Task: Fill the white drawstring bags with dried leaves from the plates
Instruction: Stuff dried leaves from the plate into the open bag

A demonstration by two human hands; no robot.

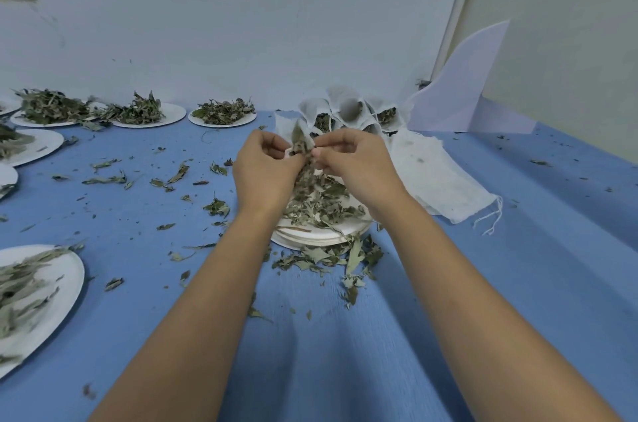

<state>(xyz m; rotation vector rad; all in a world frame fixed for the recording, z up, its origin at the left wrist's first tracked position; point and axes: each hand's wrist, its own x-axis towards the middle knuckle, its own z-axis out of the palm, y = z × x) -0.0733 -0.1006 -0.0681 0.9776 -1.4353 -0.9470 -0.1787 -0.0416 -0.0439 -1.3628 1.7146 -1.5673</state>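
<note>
watching from beside the blue surface (345, 352): the person is reaching both bare arms out over a stack of white paper plates (312, 237) near the middle.

left grip (266, 167) is curling its fingers and pinching the mouth of a small white drawstring bag (305, 127), held up above the far side of the stack. right grip (357, 166) is pinching a bunch of dried leaves (306, 172) at that same mouth, thumb and forefinger closed on it. the two grips are almost touching each other. most of the bag is sitting hidden behind the fingers, so how full it is cannot be told. the bunch is hanging down between the grips toward the leaf heap (322, 205) lying on the top plate.

spilled leaves (328, 255) are lying on the surface just in front of the stack.

behind the hands, close to the wall (241, 24), a cluster of filled bags (348, 110) is standing upright, dark leaves showing in the open mouths. just to its right a pile of flat empty bags (431, 172) is lying, loose strings (490, 217) trailing off its near corner.

three leaf-laden plates (249, 120) are sitting in a row along the far edge, and more plates (76, 269) are lining the left edge. loose leaf scraps (172, 176) are lying scattered between them. a pale sheet (462, 86) is leaning in the right corner.
</note>
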